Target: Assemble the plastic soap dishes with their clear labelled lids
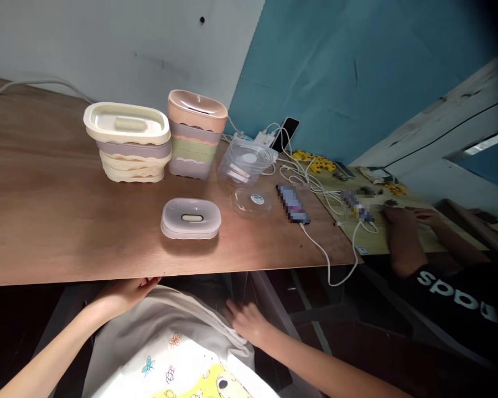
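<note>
My left hand is below the front edge of the wooden table, fingers loosely spread and empty. Lower down, my right hand rests with fingers apart on the white cloth over my lap, holding nothing. On the table just above my hands sits a pale lilac lidded box. Behind it stand a stack of cream and lilac boxes and a taller stack of pink, green and lilac boxes. Clear plastic containers and a clear lid lie to the right.
A phone on a white cable lies right of the clear lid. A charger block and another phone sit near the wall. Another person's arm in a black sleeve rests on the neighbouring table at the right.
</note>
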Demonstrator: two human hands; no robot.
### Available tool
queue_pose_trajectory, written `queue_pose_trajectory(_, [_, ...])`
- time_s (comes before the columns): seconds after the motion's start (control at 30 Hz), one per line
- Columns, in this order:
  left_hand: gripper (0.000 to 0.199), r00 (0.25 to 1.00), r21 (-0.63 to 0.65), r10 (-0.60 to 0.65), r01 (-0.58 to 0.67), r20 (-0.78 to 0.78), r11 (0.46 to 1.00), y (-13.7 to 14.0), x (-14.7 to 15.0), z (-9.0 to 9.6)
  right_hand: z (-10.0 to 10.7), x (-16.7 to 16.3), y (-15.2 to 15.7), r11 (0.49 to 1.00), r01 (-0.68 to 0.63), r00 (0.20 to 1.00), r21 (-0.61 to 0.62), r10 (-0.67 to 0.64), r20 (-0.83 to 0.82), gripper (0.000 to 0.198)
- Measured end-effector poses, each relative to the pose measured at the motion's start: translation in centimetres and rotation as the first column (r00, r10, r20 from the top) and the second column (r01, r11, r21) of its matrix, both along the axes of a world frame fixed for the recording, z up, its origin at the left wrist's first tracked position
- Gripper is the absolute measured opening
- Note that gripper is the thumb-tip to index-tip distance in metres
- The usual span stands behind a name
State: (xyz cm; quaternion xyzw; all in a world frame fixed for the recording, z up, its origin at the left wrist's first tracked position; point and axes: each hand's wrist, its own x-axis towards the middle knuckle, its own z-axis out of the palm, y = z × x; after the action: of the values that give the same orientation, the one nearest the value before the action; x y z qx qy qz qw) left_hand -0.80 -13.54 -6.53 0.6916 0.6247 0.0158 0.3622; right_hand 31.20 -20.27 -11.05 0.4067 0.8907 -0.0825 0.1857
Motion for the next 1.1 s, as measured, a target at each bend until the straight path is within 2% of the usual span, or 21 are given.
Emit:
queue_pose_trajectory(0.13, [0.046, 1.0, 0.024, 0.021, -0.021, 0.01, 0.999, -0.2, 0.0, -0.4, 0.4, -0.2, 1.1, 0.997, -0.064, 0.997, -0.053, 0.066, 0.041, 0.028])
queue_pose_trajectory(0.3, [0.041, 0.998, 0.11, 0.052, -0.055, 0.031, 0.992, -0.2, -0.5, -1.0, 0.1, 0.2, 2.1, 0.995, -0.039, 0.996, -0.09, 0.047, 0.079, 0.046])
queue_pose_trajectory(0.67, [0.04, 0.997, 0.148, 0.059, -0.066, 0.054, 0.987, -0.2, -0.8, -0.8, 0.2, -0.6, 0.3, 0.999, 0.009, 1.0, -0.049, -0.008, 0.01, 0.041])
queue_pose_trajectory(0.93, [0.039, 0.998, 0.162, 0.044, -0.052, 0.049, 0.985, -0.1, -0.9, -0.6, 0.8, -0.2, 1.5, 0.989, 0.068, 0.994, -0.128, -0.078, -0.075, 0.024])
queue_pose_trajectory(1.1, [0.041, 0.999, 0.147, 0.018, -0.022, 0.029, 0.989, -0.1, -0.7, -0.6, 1.7, 0.0, 2.1, 0.988, 0.086, 0.99, -0.13, -0.099, -0.103, 0.024])
